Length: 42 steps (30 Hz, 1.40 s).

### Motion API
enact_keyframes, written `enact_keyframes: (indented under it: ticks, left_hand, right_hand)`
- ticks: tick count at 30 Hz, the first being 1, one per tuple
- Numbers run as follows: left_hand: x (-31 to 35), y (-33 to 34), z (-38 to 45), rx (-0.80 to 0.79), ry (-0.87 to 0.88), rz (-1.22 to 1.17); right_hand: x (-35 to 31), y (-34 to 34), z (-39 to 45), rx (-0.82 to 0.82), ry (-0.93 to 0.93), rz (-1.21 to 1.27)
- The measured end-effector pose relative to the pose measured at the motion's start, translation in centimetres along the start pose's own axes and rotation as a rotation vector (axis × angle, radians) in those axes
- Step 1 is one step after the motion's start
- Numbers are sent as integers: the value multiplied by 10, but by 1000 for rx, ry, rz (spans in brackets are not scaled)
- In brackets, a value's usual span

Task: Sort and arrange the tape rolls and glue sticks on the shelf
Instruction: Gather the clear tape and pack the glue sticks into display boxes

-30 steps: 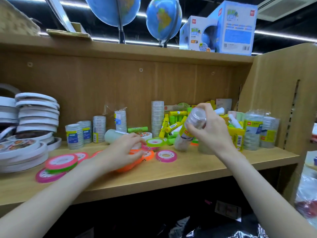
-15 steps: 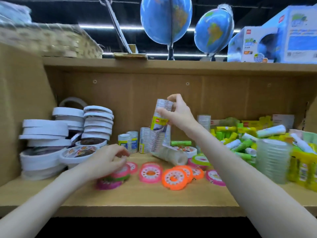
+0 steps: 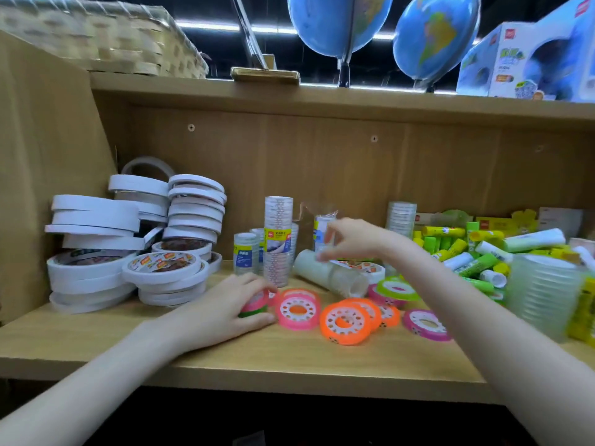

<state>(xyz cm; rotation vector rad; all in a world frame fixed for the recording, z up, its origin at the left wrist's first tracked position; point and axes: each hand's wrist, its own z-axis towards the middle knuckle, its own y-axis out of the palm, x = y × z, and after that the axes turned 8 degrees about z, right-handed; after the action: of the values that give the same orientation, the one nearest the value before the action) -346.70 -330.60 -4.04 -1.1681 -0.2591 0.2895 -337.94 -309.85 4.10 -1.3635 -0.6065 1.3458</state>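
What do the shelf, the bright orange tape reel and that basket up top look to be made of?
The shelf looks like wood-grain laminate board: pale streaked grain, matte, with screw heads in the back panel. The orange tape reel seems to be glossy moulded plastic, with a white hub pierced by holes. The basket looks woven, maybe straw or rattan, with a chequered weave; it is blurred.

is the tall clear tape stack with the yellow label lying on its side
No, the tall clear tape stack stands upright on the shelf, just behind the left hand; a different clear tape tube lies on its side nearby.
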Motion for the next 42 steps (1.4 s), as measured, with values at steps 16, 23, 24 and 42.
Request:
enact_keyframes:
  ticks: [16, 23, 24, 42]
  left_hand:
    - [-6, -7, -4, -101, -77, 202]
    - [-5, -10, 6, 68, -116, 47]
    - [-5, -9, 10, 108, -116, 34]
    - [-8, 13, 32, -58, -166, 239]
  right_hand:
    - [-4, -13, 21, 182, -9, 306]
    - [-8, -5, 37, 59, -79, 94]
    - [-5, -5, 38, 59, -85, 102]
    - [33, 17, -87, -245, -170, -74]
